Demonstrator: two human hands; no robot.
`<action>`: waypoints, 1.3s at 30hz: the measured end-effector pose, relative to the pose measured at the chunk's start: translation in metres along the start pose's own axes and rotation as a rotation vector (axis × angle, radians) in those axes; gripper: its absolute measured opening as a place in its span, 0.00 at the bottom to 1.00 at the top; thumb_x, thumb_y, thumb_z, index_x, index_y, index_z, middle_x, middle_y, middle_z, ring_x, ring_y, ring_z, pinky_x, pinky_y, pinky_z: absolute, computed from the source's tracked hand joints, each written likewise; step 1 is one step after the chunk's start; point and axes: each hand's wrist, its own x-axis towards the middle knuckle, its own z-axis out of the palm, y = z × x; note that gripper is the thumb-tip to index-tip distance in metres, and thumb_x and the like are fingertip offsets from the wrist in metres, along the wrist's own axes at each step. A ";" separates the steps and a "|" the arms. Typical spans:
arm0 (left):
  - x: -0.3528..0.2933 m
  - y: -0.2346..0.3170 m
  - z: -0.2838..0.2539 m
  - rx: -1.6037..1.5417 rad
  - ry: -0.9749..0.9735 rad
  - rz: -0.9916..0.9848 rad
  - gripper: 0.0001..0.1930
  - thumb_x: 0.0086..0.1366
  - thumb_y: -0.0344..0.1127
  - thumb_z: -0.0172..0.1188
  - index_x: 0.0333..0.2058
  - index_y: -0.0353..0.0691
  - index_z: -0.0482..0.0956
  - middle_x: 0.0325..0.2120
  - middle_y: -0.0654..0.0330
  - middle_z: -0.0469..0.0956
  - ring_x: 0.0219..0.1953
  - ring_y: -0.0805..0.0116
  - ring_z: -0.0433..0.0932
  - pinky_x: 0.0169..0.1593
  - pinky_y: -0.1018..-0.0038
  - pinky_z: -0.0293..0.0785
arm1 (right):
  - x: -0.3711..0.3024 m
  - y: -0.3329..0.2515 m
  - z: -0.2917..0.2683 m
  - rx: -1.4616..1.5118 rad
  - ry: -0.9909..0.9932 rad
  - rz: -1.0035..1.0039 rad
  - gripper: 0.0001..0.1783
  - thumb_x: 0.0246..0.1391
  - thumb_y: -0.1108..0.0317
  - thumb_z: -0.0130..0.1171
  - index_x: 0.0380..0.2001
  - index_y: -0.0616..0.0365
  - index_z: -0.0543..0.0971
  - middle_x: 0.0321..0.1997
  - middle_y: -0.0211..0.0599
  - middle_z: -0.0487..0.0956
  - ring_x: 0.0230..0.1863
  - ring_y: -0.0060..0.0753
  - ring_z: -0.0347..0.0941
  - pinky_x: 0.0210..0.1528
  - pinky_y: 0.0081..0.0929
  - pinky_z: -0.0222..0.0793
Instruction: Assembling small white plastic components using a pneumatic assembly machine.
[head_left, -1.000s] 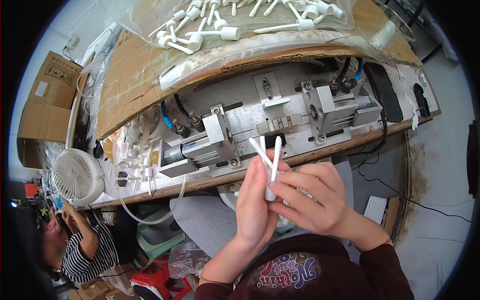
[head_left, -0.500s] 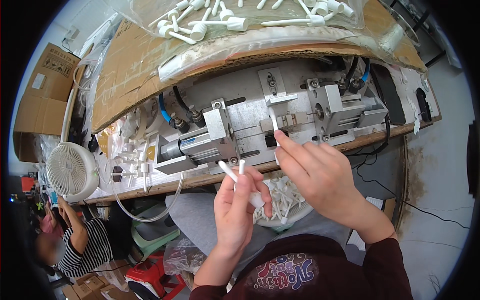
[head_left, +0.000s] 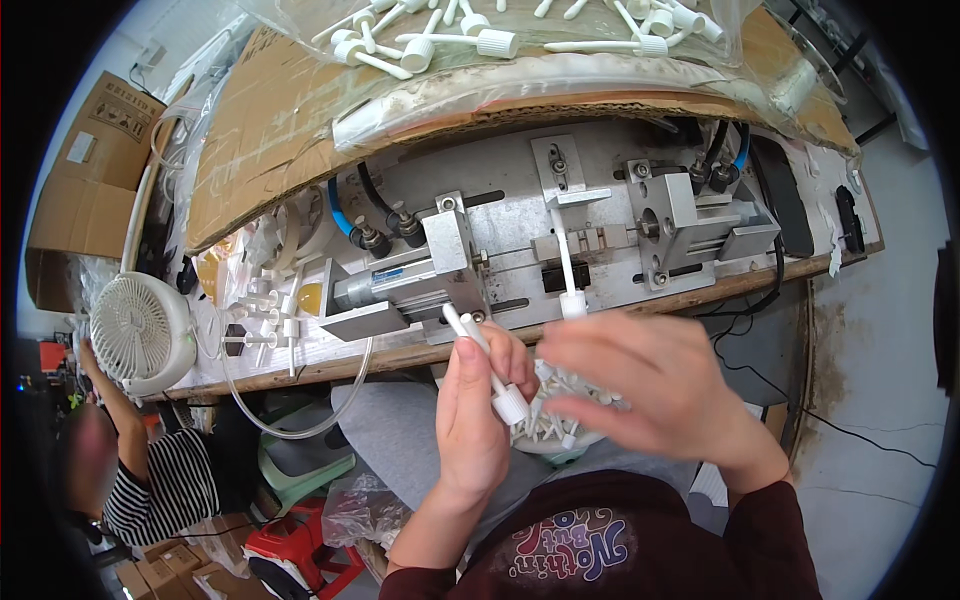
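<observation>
My left hand is closed around white ribbed applicator caps. Two long stems stick up past its fingertips, and one cap hangs out below. Another white stemmed cap sits in the metal clamping fixture, its stem lying across the small centre block and its cap toward me. My right hand, blurred by motion, is just below that cap, fingers stretched and apart, with nothing visible in them. Under both hands, a bowl on my lap holds many white stemmed caps, partly hidden by the hands.
Air cylinders with blue and black hoses flank the fixture. A cardboard sheet overhangs it, bearing a plastic bag of white caps. At left are a white fan and a person in a striped top. A black phone lies at right.
My right hand has let go of the stemmed cap, leaving it in the fixture, and moved down toward my left hand. The caps in my left hand have turned, bringing their stems closer together.
</observation>
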 end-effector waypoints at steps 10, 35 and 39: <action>-0.005 -0.007 0.008 0.061 -0.072 -0.185 0.22 0.79 0.56 0.30 0.39 0.44 0.64 0.32 0.66 0.66 0.31 0.78 0.63 0.35 0.79 0.62 | -0.018 -0.006 0.014 0.249 0.118 0.036 0.19 0.42 0.76 0.71 0.42 0.60 0.82 0.45 0.40 0.79 0.38 0.37 0.79 0.39 0.28 0.76; -0.015 0.029 -0.003 0.169 -0.051 0.189 0.21 0.77 0.37 0.45 0.64 0.34 0.60 0.29 0.65 0.63 0.27 0.78 0.62 0.30 0.80 0.62 | 0.069 0.032 -0.043 -0.044 0.264 0.036 0.07 0.50 0.72 0.68 0.34 0.59 0.83 0.33 0.32 0.83 0.22 0.20 0.72 0.24 0.20 0.66; -0.017 0.038 0.001 0.103 -0.068 0.124 0.30 0.72 0.28 0.47 0.70 0.32 0.51 0.40 0.60 0.67 0.37 0.73 0.69 0.41 0.76 0.70 | 0.140 0.077 -0.081 -0.191 0.422 0.033 0.05 0.52 0.70 0.64 0.33 0.57 0.84 0.32 0.30 0.83 0.27 0.27 0.74 0.31 0.26 0.69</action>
